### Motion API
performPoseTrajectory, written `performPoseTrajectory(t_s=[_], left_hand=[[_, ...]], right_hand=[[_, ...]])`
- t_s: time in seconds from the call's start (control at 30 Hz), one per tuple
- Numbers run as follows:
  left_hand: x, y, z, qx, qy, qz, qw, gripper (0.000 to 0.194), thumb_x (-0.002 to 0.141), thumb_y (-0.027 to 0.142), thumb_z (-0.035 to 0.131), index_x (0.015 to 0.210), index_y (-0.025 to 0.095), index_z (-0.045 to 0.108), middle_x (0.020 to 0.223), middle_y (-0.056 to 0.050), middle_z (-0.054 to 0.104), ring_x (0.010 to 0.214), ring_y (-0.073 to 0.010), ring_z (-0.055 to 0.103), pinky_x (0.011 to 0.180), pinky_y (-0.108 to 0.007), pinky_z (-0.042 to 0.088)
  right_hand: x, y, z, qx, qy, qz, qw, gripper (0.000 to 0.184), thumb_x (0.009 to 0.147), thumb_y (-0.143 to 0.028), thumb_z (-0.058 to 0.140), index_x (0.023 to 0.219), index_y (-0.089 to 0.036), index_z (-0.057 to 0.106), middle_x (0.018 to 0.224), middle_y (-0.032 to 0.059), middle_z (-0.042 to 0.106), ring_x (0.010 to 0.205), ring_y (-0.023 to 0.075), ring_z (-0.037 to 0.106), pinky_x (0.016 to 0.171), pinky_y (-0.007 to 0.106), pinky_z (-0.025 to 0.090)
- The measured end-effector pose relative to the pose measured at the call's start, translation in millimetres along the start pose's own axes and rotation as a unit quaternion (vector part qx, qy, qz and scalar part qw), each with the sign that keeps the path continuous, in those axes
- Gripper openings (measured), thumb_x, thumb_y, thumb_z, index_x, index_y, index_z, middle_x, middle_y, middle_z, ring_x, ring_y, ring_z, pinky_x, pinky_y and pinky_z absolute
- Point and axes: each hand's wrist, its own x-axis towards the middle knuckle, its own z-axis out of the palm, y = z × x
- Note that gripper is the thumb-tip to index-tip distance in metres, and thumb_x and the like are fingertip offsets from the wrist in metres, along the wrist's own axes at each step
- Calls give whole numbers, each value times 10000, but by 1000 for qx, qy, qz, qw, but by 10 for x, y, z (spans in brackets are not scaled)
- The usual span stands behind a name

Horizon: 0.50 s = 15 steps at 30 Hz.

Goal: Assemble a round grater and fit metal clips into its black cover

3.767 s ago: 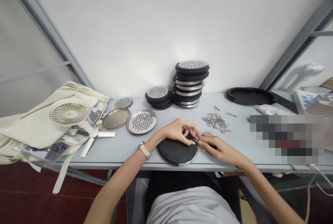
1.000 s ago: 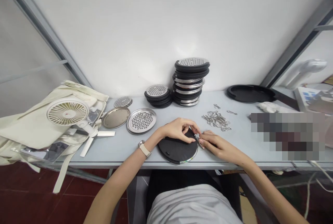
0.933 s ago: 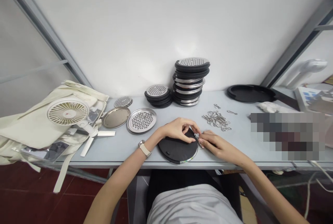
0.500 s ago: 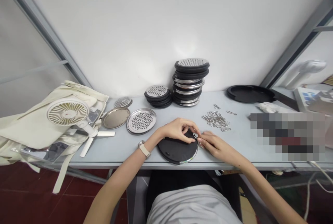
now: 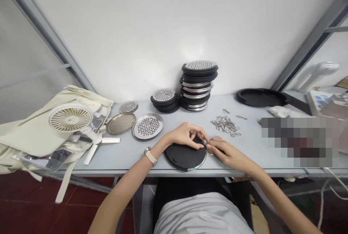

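Black disc, round, steel rim showing at lower edge, lies flat on the worktop at lower centre of frame, under L hand. Small metal loop sits at disc's upper-right rim, long axis approx upper left to lower right, outer end toward R hand; too small to see its exact shape.

L fingers curl down over disc near the loop; cannot tell if they grip disc, loop or both. R fingers nearly closed, thumb and forefinger pinching loop's outer end. Both hands touching at the loop, disc's main area left of R hand. Wristwatch w/ pale strap on L wrist.

Upper centre: tall stack of black-and-steel discs, perforated top; short stack of discs just left of it. Left of these: perforated steel disc, plain steel tray, small perforated disc. Right of hands: loose pile of metal loops, 2 single ones just above it. Far upper right: flat black disc. Far left: cream tote bag w/ white folding fan on it.
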Motion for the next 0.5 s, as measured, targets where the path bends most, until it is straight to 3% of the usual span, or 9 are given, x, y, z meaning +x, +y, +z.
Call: performPoseTrajectory(t_s=[0.5], left_hand=[[0,28,0,-10,-9,-8,1000,384,656,215,712,1031,144,667,874,-37,655,521,-22,367,481,-165,287]], right_hand=[[-11,-7,-17,-10,-14,-5,1000,332,988,-341,302,752,-199,489,716,21,520,768,191,483,779,339,400]])
